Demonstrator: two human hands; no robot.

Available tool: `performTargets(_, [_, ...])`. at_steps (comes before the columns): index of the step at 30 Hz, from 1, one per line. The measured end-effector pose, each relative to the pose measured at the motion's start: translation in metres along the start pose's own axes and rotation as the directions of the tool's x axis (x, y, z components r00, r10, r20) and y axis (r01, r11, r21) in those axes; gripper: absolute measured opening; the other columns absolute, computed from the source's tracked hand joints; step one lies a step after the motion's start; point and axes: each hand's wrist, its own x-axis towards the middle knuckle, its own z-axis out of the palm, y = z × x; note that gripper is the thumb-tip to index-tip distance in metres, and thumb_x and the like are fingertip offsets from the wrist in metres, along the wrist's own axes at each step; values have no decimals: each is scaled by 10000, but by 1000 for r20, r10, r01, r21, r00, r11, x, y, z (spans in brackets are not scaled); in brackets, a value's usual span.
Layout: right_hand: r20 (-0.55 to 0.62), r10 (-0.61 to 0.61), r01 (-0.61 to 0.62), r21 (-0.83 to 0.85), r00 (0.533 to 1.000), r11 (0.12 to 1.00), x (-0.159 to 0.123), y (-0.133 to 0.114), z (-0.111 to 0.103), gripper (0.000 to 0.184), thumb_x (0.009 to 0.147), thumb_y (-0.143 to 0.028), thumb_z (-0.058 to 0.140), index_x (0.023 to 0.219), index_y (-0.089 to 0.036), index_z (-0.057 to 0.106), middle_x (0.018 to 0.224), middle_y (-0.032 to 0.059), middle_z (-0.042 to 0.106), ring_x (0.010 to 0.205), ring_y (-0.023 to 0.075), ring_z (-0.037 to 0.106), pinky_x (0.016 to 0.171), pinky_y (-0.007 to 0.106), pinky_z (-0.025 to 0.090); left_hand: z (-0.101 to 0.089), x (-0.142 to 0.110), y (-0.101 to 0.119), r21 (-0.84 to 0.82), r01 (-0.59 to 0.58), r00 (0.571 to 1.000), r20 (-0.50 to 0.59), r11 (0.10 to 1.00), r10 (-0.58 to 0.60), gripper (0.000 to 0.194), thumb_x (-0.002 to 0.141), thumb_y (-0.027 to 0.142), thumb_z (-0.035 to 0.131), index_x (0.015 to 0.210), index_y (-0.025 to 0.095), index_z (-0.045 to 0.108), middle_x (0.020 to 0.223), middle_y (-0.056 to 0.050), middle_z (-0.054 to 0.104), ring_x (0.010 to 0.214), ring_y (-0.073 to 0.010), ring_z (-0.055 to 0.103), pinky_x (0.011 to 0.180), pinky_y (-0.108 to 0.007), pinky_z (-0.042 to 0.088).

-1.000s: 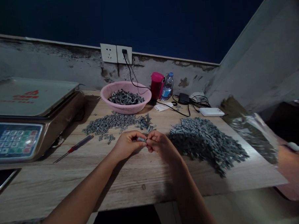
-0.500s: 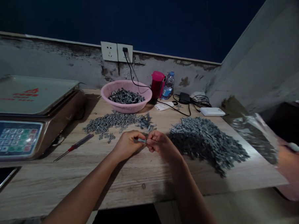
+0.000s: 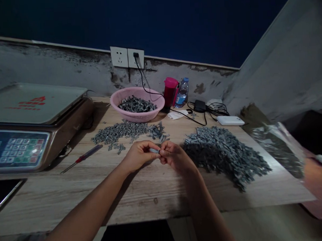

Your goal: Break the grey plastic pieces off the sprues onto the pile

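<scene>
The left hand [image 3: 137, 156] and right hand [image 3: 175, 157] are staying together, both pinching a grey piece [image 3: 154, 150], at five o'clock from the basket [image 3: 137, 117]; little is changing, so its handling is probably continuing.

At the centre we hold a small, flat grey strip [image 3: 154, 150] with the thumb and finger of our bare left hand [image 3: 138, 156], while our bare right hand [image 3: 175, 156] pinches its three-o'clock end. Around them on the pale wood-grain table [image 3: 127, 209], we see a broad heap of grey strips [image 3: 226, 149] at three o'clock, short grey pieces [image 3: 118, 131] at ten, a slim red-collared screwdriver [image 3: 84, 156] at nine, a round pink plastic basket [image 3: 139, 117] at eleven, and a magenta-lidded red cup [image 3: 170, 92] beside a clear blue-capped bottle [image 3: 182, 94] at one.
</scene>
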Motion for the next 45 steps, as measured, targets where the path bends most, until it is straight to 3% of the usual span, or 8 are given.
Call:
performTargets(11, [-111,-68,59,-83,991,995,6,7,3,257,640,-283,710,728,-182,490,553,-57,492,474,85,472,503,220,354,-3,1,5,408,-178,974,-54,895,219,93,656,156,652,744,172,676,741,-16,674,713,-154,595,686,-255,436])
performTargets(18, [-231,-218,88,-470,948,878,12,18,4,172,649,-273,668,671,-184,522,570,-32,522,507,101,462,485,215,319,-2,3,-5,732,-380,859,53,565,509,125,710,101,571,731,196,649,751,-42,638,775,-183,548,743,-298,410])
performTargets(23, [-300,-307,89,-569,903,817,14,24,5,58,679,-244,581,668,-202,542,678,7,594,602,147,528,516,238,387,-4,2,-6,764,-353,854,27,540,520,73,725,141,597,728,195,646,765,-66,637,810,-211,535,752,-325,402])
performTargets(27, [-318,-330,131,-515,889,847,17,25,7,81,685,-251,573,676,-206,506,662,1,583,582,144,538,545,254,430,-4,3,-4,634,-261,900,-114,728,422,84,684,136,636,728,204,659,776,-40,652,817,-203,558,771,-322,409])
performTargets(31, [-325,-338,179,-431,884,884,19,22,10,146,676,-256,599,793,-201,531,659,-9,575,560,138,545,553,259,453,1,4,-3,134,-71,956,-274,988,106,146,628,195,700,768,179,662,743,-16,664,693,-158,582,687,-286,448])
performTargets(34, [-306,-341,201,-409,889,890,17,20,12,130,692,-244,579,812,-195,563,695,1,593,566,127,543,558,251,457,5,5,-2,-311,-2,967,-242,950,-77,180,583,196,747,734,162,655,696,8,653,637,-110,581,658,-240,464])
performTargets(37, [-268,-343,223,-394,900,892,15,17,13,72,726,-244,544,780,-197,553,619,-17,562,537,123,531,523,238,443,6,4,0,-536,34,974,-173,844,-150,161,572,181,772,680,155,656,693,13,648,637,-85,585,647,-202,474])
performTargets(45, [-262,-460,204,-640,849,741,14,16,-1,107,757,-222,538,819,-216,624,734,9,638,666,159,604,644,274,468,4,2,2,-530,165,968,-74,832,-239,166,583,207,781,644,132,646,765,-25,680,669,-91,607,663,-204,490])
